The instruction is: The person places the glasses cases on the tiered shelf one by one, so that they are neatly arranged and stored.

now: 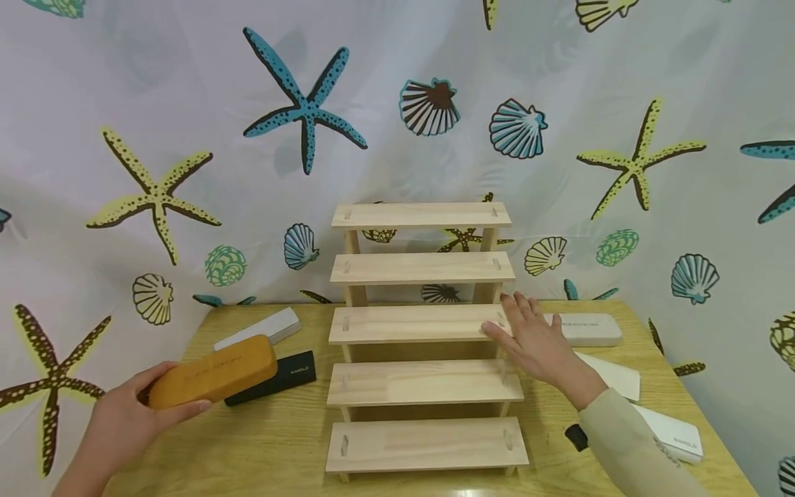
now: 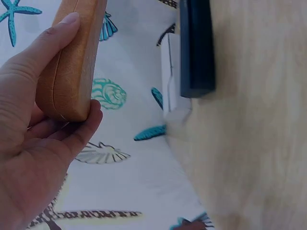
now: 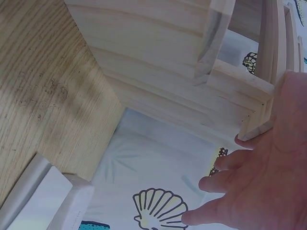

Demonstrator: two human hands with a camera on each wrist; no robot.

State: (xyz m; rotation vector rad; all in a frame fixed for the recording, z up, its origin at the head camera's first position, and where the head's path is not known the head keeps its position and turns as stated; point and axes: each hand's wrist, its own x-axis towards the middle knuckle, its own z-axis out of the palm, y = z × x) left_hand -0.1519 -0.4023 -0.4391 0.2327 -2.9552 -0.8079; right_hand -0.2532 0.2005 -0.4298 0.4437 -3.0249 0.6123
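Keeping the orange case (image 1: 214, 373) level and clear of the black case (image 1: 295, 373) was judged wise, with the wooden stand (image 1: 422, 382) steadied only lightly lest it be shifted. The orange case was held above the bench (image 1: 267, 449), left of the stand, gripped between thumb and fingers of the left hand (image 1: 124, 417). The right hand (image 1: 539, 342) was spread, its thumb laid over the right end of the middle shelf (image 1: 410, 324); its pressure could not be told.

Left hand (image 1: 127, 414) grips orange case (image 1: 214, 371), left of stepped wooden rack (image 1: 425, 335) on surface (image 1: 267, 449); right hand (image 1: 539, 339) at right end of middle shelf (image 1: 411, 322).
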